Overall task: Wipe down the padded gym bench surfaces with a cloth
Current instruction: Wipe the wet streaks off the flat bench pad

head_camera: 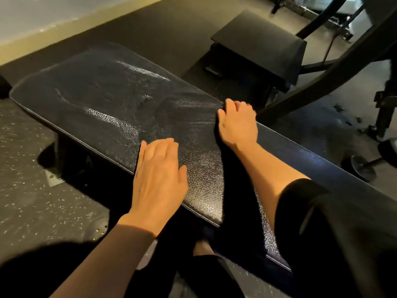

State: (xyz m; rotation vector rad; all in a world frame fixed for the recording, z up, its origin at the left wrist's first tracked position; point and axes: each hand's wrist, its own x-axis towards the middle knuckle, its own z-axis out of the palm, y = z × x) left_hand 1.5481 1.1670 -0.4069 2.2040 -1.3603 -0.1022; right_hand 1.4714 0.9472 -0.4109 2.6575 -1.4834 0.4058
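Note:
The black padded seat pad (103, 93) of the bench fills the middle, its creased vinyl showing shiny streaks. A narrower dark blue back pad (300, 160) runs off to the lower right, with a dark gap between the two. My left hand (159, 179) rests flat on the seat pad near its front edge, fingers relaxed. My right hand (238, 123) sits at the far end of the gap, its fingers curled over the bench's far edge. A bit of dark cloth (221, 109) shows by its thumb; the rest is hidden under the hand.
A second black padded block (257, 39) stands beyond the bench. A dark machine frame (322, 82) slants across the right. A small weight on a bar (363, 168) lies on the speckled rubber floor (32, 190). A pale wall (43, 14) runs along the top left.

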